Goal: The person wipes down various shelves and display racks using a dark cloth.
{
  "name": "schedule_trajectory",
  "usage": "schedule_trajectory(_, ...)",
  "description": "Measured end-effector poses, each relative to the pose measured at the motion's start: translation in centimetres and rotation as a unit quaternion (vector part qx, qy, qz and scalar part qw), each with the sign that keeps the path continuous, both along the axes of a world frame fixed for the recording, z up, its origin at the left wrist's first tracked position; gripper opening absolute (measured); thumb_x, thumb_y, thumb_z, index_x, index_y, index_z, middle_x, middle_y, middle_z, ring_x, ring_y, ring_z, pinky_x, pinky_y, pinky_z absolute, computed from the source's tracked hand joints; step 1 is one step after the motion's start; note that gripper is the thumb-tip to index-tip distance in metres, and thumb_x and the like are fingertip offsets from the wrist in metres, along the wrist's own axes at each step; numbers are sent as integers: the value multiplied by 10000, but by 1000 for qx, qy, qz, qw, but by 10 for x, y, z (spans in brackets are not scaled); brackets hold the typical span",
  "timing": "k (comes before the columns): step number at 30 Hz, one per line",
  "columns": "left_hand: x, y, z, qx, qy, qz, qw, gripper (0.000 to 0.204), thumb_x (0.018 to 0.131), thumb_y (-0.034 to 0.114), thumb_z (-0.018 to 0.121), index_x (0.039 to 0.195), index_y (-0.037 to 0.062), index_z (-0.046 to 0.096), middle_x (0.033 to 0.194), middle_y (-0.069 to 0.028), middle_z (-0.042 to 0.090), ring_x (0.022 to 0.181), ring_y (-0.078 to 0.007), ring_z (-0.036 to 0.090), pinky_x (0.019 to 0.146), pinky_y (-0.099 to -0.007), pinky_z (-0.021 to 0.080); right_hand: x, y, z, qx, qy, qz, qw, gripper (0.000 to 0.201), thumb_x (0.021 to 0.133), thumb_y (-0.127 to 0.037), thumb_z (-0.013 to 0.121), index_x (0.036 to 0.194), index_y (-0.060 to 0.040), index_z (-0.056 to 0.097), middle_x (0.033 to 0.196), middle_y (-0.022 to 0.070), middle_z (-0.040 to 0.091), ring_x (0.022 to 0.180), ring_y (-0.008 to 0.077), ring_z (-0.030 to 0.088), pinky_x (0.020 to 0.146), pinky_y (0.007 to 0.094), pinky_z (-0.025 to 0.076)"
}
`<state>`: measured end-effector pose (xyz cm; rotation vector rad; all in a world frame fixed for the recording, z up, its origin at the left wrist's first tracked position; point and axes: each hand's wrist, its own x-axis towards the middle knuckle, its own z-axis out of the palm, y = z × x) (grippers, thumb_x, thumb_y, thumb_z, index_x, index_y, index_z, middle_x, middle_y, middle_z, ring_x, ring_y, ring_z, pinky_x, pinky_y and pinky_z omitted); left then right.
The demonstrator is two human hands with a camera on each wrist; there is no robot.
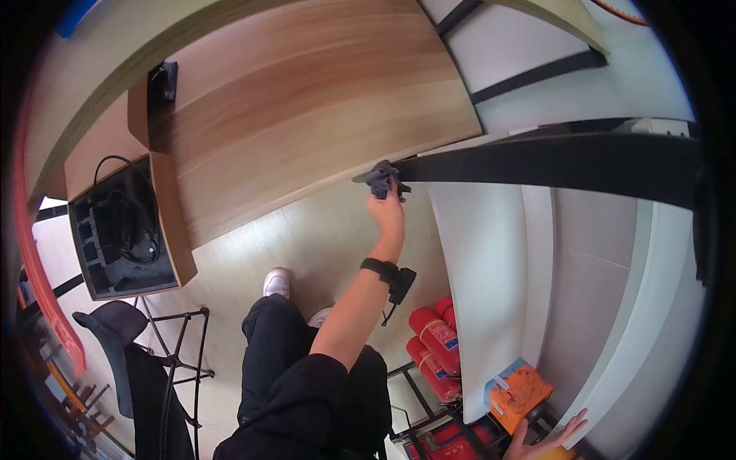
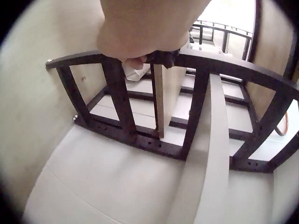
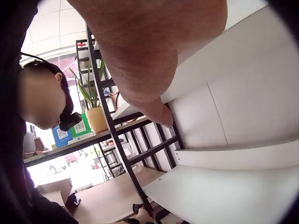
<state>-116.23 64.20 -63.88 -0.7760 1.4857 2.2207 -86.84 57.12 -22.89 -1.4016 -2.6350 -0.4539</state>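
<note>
In the head view my left hand grips a crumpled dark grey cloth at the near end of a black metal bar, beside the wooden shelf board. The left wrist view shows a bit of the cloth under the hand, against the black frame. My right hand is low at the right edge of the head view, fingers spread, close to an orange and blue box. Up close in the right wrist view, the right hand appears beside a white panel.
An open cardboard box with black cables stands at the left, above a black chair. Red cylinders lie on the floor below the white panel. A potted plant stands on a shelf in the right wrist view.
</note>
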Motion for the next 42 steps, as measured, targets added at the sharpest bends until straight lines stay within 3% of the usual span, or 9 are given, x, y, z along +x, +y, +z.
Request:
schedule_trajectory(6, -3, 4, 21, 38, -26, 44, 998, 158, 890, 155, 621, 915, 0, 623, 780, -47, 635, 631, -130, 581, 522, -267, 454, 7, 1, -11, 2, 53, 9, 999, 881, 804, -365, 699, 1420, 19, 200, 1462, 269, 250, 1371, 435, 192, 1087, 579, 200)
schedule_trajectory(9, -6, -3, 77, 70, -56, 27, 996, 121, 894, 121, 609, 922, 5, 626, 773, -17, 622, 616, -89, 542, 521, -254, 457, 4, 0, -9, 27, 67, 40, 997, 693, 858, -263, 616, 1391, 30, 283, 1453, 227, 303, 1385, 366, 219, 1107, 473, 212)
schedule_trajectory(10, -7, -4, 98, 67, -39, 15, 997, 124, 889, 130, 619, 926, 13, 625, 779, -17, 622, 628, -95, 547, 524, -254, 446, 24, 0, -5, -7, 12, 17, 1000, 873, 782, -274, 692, 1437, -13, 177, 1516, 220, 168, 1421, 397, 53, 1112, 515, 159)
schedule_trajectory(22, 1, -13, 330, 163, 311, -37, 936, 266, 695, -93, 562, 950, -25, 592, 915, -70, 490, 811, -116, 523, 664, -222, 425, 26, 3, 10, -87, 39, 21, 995, 828, 743, -169, 669, 1429, -57, 219, 1506, 230, 197, 1392, 476, 88, 1095, 573, 107)
schedule_trajectory(25, -10, -9, 280, 86, 357, -32, 930, 187, 752, -4, 632, 937, -13, 606, 841, -53, 541, 724, -109, 533, 607, -228, 426, 28, 5, 13, -100, 43, 30, 994, 823, 742, -168, 666, 1425, -56, 222, 1505, 237, 193, 1389, 482, 93, 1090, 577, 113)
schedule_trajectory(31, 17, -51, 196, 21, 41, -212, 976, 332, 810, 326, 721, 785, 8, 627, 591, -6, 574, 489, -93, 506, 466, -249, 408, 28, 8, 11, -104, 41, 34, 993, 801, 746, -189, 653, 1405, -33, 227, 1500, 270, 177, 1391, 490, 72, 1063, 604, 123)
schedule_trajectory(37, 71, -81, 207, 13, 61, -280, 958, 285, 748, 212, 748, 862, -18, 623, 726, -41, 581, 623, -112, 551, 539, -254, 434, 24, -22, 8, -150, 167, 93, 970, 627, 784, -173, 619, 1324, -20, 340, 1388, 242, 314, 1340, 449, 194, 1051, 576, 188)
schedule_trajectory(40, 90, -100, 225, -62, 211, -294, 930, 422, 604, 29, 738, 1003, -41, 617, 852, -95, 540, 794, -187, 567, 674, -312, 465, -14, -49, -1, -371, 217, 150, 890, 313, 805, -74, 578, 1098, 35, 557, 1192, 193, 481, 1128, 367, 444, 959, 492, 343)
schedule_trajectory(42, 95, -116, 251, -131, 273, -331, 894, 439, 607, -11, 723, 1035, -19, 627, 871, -90, 546, 808, -191, 564, 693, -295, 465, -42, -43, -39, -461, 286, 100, 834, 368, 884, -48, 507, 1243, 30, 499, 1191, 184, 503, 1087, 298, 509, 951, 372, 397)
